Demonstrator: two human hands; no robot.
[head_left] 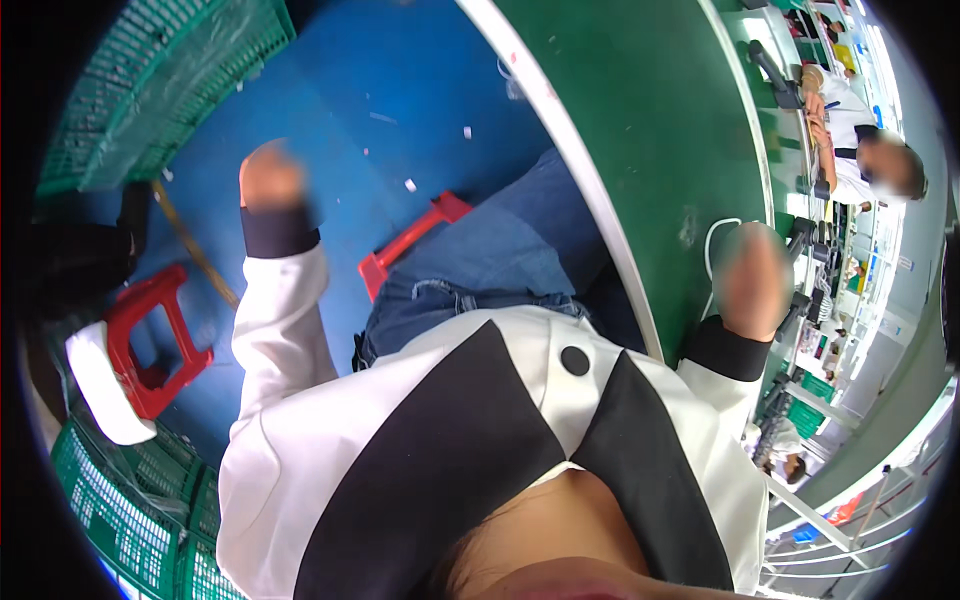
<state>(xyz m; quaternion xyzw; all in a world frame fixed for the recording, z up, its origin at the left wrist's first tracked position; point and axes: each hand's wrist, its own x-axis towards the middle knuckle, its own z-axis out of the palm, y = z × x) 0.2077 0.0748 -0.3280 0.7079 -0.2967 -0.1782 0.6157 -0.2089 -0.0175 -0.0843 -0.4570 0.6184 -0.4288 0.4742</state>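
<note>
My left hand (pixel 272 175) is held out over the blue floor, in a white sleeve with a black cuff. A blur covers its fingers, and no object shows in it. Over the green tabletop (pixel 640 120), at its right part, is my right hand (pixel 753 282), also blurred so that its fingers cannot be made out. Behind that hand a thin white cable (pixel 712 240) curves in a loop. Whether the right hand touches the cable or the tabletop I cannot tell.
Green plastic crates (pixel 150 90) stand at the far left, and more crates (pixel 130 510) at the near left. A red stool (pixel 150 340) is on the left, with red stool parts (pixel 410 240) by my legs. A co-worker (pixel 850 130) sits across the table at the right.
</note>
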